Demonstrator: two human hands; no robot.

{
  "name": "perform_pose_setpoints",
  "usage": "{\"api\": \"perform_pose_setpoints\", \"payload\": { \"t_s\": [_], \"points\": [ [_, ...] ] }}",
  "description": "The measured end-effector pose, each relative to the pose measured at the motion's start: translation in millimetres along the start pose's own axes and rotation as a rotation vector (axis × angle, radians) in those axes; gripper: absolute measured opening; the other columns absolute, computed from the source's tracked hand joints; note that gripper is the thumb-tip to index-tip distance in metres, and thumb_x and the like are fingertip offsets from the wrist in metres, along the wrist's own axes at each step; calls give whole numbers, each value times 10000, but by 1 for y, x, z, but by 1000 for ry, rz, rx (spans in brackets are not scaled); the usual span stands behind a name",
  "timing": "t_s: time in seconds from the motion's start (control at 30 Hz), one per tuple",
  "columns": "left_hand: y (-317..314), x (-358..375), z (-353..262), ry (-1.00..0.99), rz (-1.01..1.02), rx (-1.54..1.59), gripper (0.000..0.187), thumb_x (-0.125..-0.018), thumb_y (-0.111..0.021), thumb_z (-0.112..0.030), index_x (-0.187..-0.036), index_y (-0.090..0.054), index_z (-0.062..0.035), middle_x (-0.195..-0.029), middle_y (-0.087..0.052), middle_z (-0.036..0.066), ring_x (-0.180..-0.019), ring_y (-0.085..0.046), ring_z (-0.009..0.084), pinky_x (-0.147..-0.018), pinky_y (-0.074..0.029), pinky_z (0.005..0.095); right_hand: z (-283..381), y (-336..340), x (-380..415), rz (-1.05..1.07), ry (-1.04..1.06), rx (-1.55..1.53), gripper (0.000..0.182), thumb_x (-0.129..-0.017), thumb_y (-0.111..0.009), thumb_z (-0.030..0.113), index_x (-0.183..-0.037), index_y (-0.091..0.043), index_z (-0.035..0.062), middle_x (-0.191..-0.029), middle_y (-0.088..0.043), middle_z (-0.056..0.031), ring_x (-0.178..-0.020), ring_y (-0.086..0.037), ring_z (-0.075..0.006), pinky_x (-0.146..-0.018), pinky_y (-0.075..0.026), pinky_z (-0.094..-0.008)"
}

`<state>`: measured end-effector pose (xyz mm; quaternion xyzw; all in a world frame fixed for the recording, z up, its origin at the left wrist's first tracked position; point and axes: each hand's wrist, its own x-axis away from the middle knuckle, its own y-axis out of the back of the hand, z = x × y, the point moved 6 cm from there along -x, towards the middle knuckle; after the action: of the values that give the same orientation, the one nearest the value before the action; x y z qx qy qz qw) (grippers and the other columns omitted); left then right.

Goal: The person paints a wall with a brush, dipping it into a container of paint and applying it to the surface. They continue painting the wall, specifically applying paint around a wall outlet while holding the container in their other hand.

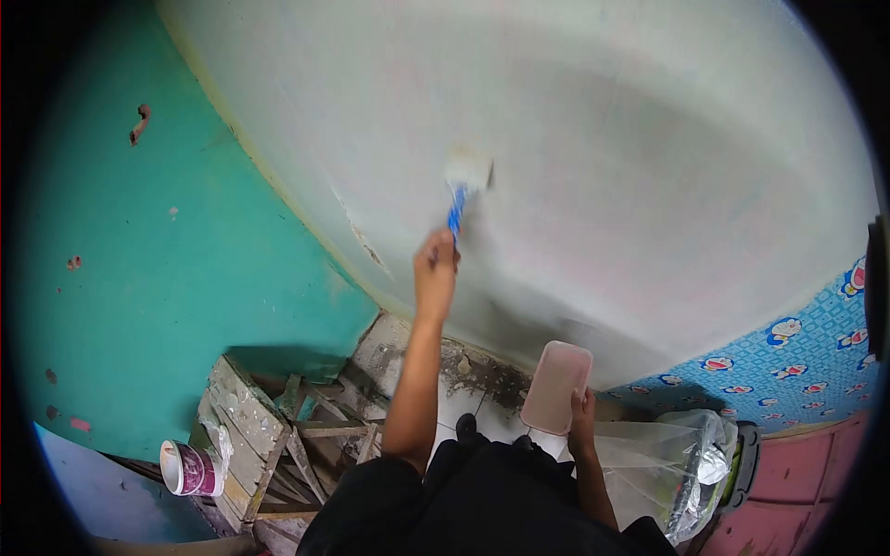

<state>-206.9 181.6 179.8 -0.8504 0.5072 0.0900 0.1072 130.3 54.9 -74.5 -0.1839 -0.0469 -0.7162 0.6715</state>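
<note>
One wide brush [457, 206] with a blue handle is gripped in my left hand [436, 264], the arm stretched up and forward. Its pale bristles touch the whitish wall [593, 185] near the middle of the view. Lower and to the right, my right hand [583, 417] holds a shallow pinkish rectangular tray [557, 387] by its right edge. What lies inside the tray is too faint to make out.
A paint-spattered wooden stand [248, 417] is at the lower left, with a white and purple bucket [193, 469] on it. The turquoise wall [185, 259] meets the whitish wall at a corner. Clear plastic [686, 463] covers something at the lower right, below patterned blue wallpaper [788, 371].
</note>
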Motion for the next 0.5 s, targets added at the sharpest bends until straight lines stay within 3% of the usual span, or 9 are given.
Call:
{"api": "perform_pose_setpoints", "payload": {
  "t_s": [0.03,0.13,0.27,0.4,0.5],
  "points": [
    [6,10,48,24,-9,-17,351,-1007,-500,-365,-960,-651,-51,-633,-419,-62,-576,-350,35,-512,-264,227,0,-3,-1,4,-7,11,558,-999,-520,362,-1380,-343,-5,-1285,-512,-177,-1154,-522,-223,-978,-426,-346],
    [22,55,196,127,14,-35,359,-1013,-488,-371,-957,-641,-52,-639,-419,-55,-589,-356,47,-521,-283,240,-7,-5,-6,-53,41,-61,577,-990,-548,353,-1397,-353,-6,-1166,-580,-161,-1066,-557,-189,-926,-444,-349],
    [52,116,332,240,-25,-276,333,-984,-498,-282,-870,-628,2,-589,-429,17,-565,-395,104,-522,-333,320,-13,-5,-9,-62,73,-38,571,-998,-532,358,-1402,-347,0,-1204,-564,-170,-1089,-550,-194,-938,-439,-351],
    [65,120,357,342,-45,-383,335,-942,-501,-232,-789,-603,48,-568,-474,101,-562,-459,156,-543,-368,385,-14,-6,-9,-78,64,-30,580,-1001,-525,363,-1413,-326,7,-1224,-553,-173,-1101,-546,-197,-940,-442,-351],
    [51,74,274,270,13,-410,363,-934,-505,-253,-828,-655,60,-570,-531,127,-558,-493,190,-558,-391,409,-4,-14,-5,-100,42,-36,586,-1000,-528,361,-1418,-313,10,-1222,-554,-172,-1101,-550,-197,-930,-450,-346]
  ]
}}
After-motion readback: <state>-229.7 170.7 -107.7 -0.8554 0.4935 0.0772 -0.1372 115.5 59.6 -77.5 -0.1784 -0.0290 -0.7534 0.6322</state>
